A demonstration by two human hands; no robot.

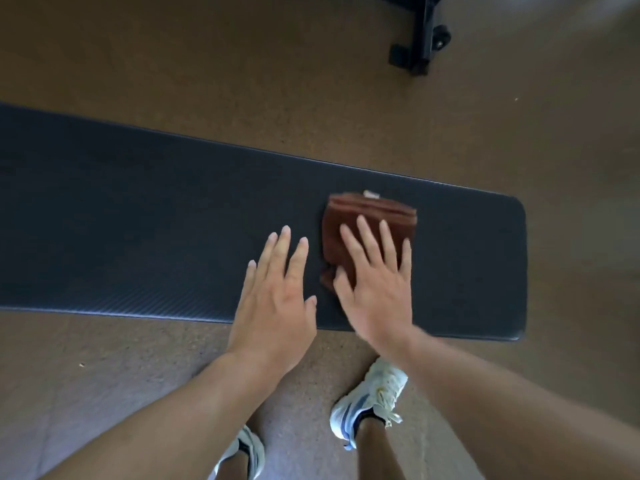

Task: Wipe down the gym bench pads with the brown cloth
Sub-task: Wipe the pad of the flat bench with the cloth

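A long dark bench pad [138,220] runs across the view from the left, ending with a rounded corner on the right. A folded brown cloth [363,216] with a small white tag lies flat on the pad near its right end. My right hand [374,282] lies flat on the cloth, fingers spread, covering its near half. My left hand [277,289] rests palm down on the bare pad just left of the cloth, fingers apart, holding nothing.
Brown carpet [242,81] surrounds the bench. A black metal frame foot with a wheel [420,39] stands at the top right. My two white shoes [370,400] are on the floor below the pad's near edge.
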